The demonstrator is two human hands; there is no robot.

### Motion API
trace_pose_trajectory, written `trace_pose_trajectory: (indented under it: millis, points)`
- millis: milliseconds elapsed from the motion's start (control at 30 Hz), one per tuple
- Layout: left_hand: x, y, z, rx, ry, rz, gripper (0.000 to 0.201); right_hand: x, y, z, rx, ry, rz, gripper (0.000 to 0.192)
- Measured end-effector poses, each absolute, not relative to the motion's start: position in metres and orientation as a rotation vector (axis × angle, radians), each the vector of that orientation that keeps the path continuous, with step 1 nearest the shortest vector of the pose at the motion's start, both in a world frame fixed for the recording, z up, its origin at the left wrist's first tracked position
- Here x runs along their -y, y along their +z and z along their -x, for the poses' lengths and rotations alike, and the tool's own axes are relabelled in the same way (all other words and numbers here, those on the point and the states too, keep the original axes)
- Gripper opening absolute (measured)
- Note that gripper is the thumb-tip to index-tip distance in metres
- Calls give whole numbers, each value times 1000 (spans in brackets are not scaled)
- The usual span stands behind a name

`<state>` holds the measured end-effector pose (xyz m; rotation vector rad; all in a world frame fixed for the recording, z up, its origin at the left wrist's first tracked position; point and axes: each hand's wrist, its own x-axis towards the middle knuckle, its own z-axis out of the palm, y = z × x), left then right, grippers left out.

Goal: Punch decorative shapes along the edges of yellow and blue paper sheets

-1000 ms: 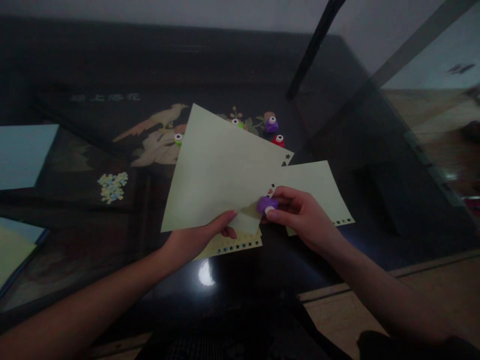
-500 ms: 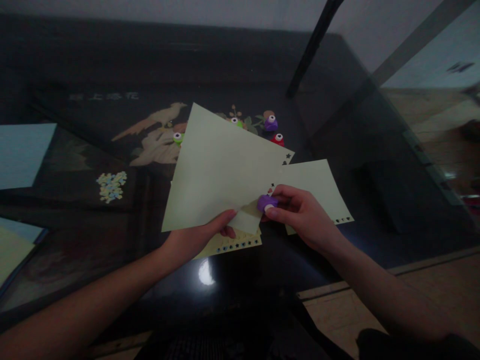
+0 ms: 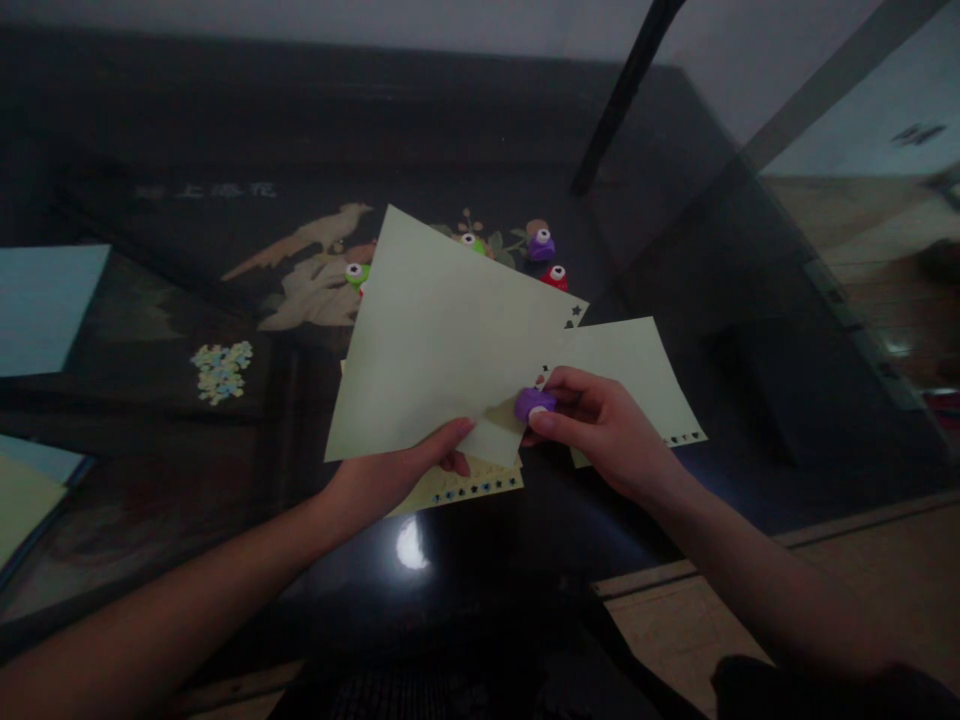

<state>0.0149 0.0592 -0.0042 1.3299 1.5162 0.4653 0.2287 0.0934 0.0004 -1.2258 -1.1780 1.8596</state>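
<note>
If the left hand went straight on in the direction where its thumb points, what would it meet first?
The left hand would probably first meet the purple punch, which the right hand holds at the edge of the pale sheet; depth is unclear in this single view.

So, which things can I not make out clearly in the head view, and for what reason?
In the head view:
Left hand: much of it is hidden beneath the held sheet.
Held purple punch: partly covered by the right hand.
Small red thing by the left green punch: mostly behind the held sheet.
Upper blue sheet: cut off by the left edge.
Paper cut-outs: too small to tell each shape.
</note>
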Motion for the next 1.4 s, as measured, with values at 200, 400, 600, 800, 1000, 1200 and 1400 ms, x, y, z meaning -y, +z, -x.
trace_pose_trajectory:
  millis: [200,400,600,800,1000,1200,1400]
  points:
    - [-60,-1,-17,-1511,472,-1290,43,-93,2,-229,1179,1871,1225,24]
    - [-60,1,-18,-1515,463,-1239,43,-93,1,-228,1165,1872,1199,22]
    - [-60,2,-17,-1513,446,-1283,43,-93,1,-228,1165,1861,1200,21]
    - [-60,0,-16,-1520,458,-1271,43,-93,1,-228,1164,1879,1168,18]
    - [-60,-3,-15,-1528,439,-1303,45,-94,0,-228,1171,1866,1147,20]
    - [-60,-3,-17,-1566,439,-1286,45,-94,-1,-228,1183,1855,1153,18]
    - [-61,-4,-17,-1563,454,-1280,44,-94,1,-229,1228,1836,1171,16]
